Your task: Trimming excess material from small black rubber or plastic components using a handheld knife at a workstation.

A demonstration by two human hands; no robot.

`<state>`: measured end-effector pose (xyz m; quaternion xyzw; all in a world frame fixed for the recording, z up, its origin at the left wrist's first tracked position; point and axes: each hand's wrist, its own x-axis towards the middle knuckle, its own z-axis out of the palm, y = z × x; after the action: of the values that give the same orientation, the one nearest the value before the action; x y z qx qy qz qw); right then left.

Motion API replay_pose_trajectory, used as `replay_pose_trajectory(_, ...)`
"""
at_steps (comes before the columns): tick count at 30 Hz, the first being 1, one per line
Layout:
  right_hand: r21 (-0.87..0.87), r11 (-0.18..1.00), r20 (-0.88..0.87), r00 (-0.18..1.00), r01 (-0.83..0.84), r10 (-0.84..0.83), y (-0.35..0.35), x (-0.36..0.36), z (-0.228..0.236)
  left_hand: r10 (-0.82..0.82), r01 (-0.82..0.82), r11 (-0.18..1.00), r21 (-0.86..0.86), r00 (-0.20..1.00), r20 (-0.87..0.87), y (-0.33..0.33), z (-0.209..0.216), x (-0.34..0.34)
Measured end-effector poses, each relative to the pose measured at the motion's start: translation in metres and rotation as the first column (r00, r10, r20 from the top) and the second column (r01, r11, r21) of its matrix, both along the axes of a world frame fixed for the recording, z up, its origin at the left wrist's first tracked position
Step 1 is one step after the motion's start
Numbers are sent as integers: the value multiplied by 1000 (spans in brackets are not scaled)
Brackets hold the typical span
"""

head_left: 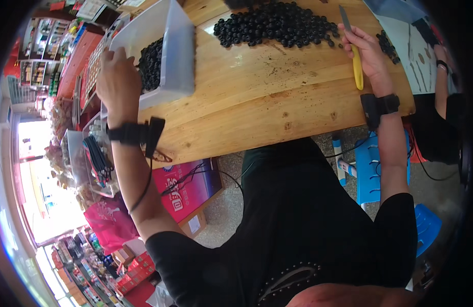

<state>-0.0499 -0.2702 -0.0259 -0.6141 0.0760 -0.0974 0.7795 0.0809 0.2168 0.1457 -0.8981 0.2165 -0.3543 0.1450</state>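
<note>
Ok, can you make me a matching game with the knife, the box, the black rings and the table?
Things:
1. knife
2. plastic tray
3. loose pile of black rings
4. table

Descriptions:
A. light brown wood
B. pale grey, tilted up, touched by the left hand
C. spread out at the far middle of the table
D. yellow handle, held in the right hand

Pairs: 1-D, 2-B, 3-C, 4-A

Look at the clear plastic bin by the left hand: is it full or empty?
Partly full. Black rings heap inside the clear plastic bin, while much bare wall shows above them.
</note>
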Motion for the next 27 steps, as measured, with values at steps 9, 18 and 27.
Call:
replay_pose_trajectory(9, -8, 999, -52, 998, 32, -32, 0, 4, -5, -591, 471, 774, -422, 777, -217, -111, -86, -40)
replay_pose_trajectory(18, 30, 998, -68, 997, 49, -47, 4, 1, 2, -410, 172, 677, -715, 895, -173, -125, -183, 25)
replay_pose_trajectory(27, 11, 999, -81, 996, 47, -46, 6, 1, 3, -555, 98, 632, -768, 749, -362, -173, -198, 41)
